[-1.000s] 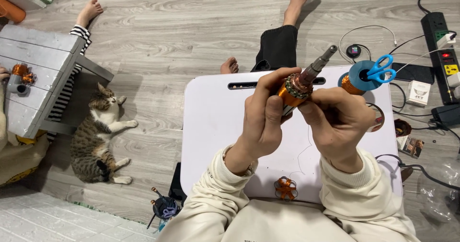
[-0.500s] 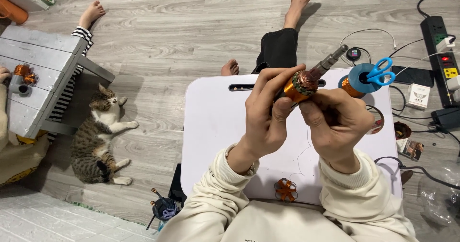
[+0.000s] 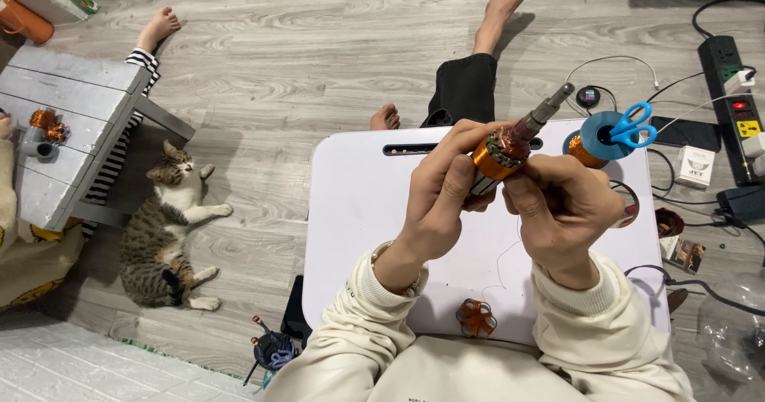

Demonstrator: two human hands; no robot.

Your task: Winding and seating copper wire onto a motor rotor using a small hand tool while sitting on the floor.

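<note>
Both the left hand (image 3: 446, 191) and right hand (image 3: 562, 211) grip the copper-wound motor armature with steel shaft (image 3: 510, 147); steadying it keeps the winding tight.

A home floor used as a hobby workspace.

A tabby-and-white cat (image 3: 167, 239) sprawls on the grey wood-look plank floor (image 3: 319, 59) beside a low grey-painted wooden bench (image 3: 76, 123); bare feet, a white lap bench (image 3: 358, 211) and a black power strip (image 3: 729, 83) with trailing cables suggest a living room.

A copper-wound motor rotor (image 3: 500, 155) with a grey steel shaft, tilted up-right.
</note>
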